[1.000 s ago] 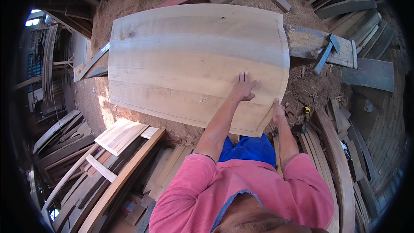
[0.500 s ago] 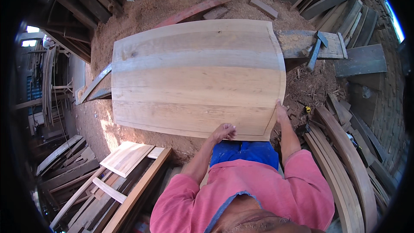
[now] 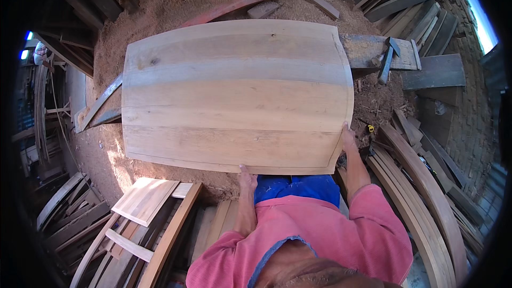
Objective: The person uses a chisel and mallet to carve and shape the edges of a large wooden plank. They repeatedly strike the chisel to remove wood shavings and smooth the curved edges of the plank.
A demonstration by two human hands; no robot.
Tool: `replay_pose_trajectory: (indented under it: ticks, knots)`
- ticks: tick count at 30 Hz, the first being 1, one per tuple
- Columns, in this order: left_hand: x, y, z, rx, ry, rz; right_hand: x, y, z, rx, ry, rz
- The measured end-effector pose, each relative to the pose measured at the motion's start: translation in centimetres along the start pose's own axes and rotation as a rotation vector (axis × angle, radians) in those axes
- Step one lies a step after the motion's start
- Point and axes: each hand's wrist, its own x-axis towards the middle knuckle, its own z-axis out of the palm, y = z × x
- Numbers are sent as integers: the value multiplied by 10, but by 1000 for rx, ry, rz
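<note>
A broad pale wooden panel (image 3: 234, 93), made of several joined boards, lies flat in front of me with its near edge against my lap. A pencil-like line runs along its near and right margins. My left hand (image 3: 247, 177) grips the near edge, the thumb showing on top and the other fingers hidden below. At the right edge, close to the near corner, my right hand (image 3: 348, 138) is closed round the rim. A hammer (image 3: 386, 64) rests on the sawdust-covered plank (image 3: 365, 48) that sticks out from beneath the panel's right side.
Sawdust (image 3: 138, 32) covers the ground around the panel. A reddish board (image 3: 234, 6) lies beyond it. Long timbers (image 3: 426, 192) are stacked at my right, and a smaller pale panel (image 3: 144, 201) tops the stack at my left. A small yellow object (image 3: 370, 128) lies near my right hand.
My left hand has moved left and down from above the panel and taken hold of its near edge. My right hand keeps its grip. The view has shifted slightly.
</note>
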Motion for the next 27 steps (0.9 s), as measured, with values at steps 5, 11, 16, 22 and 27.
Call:
replay_pose_trajectory:
  ticks: [5,11,16,22,27]
  knots:
    - [5,14,6,36,-30,17,21,34,-1,92,-20,-85]
    - [26,30,10,65,43,-22,3,22,19,-3,93,-74]
    - [47,22,3,-13,-10,-119,-45,-1,27,-295,236,-233]
    - [78,13,-4,82,-86,-110,-60,50,-2,-409,6,-198]
    - [75,20,-7,82,-55,-103,-136,34,7,-846,-70,-261]
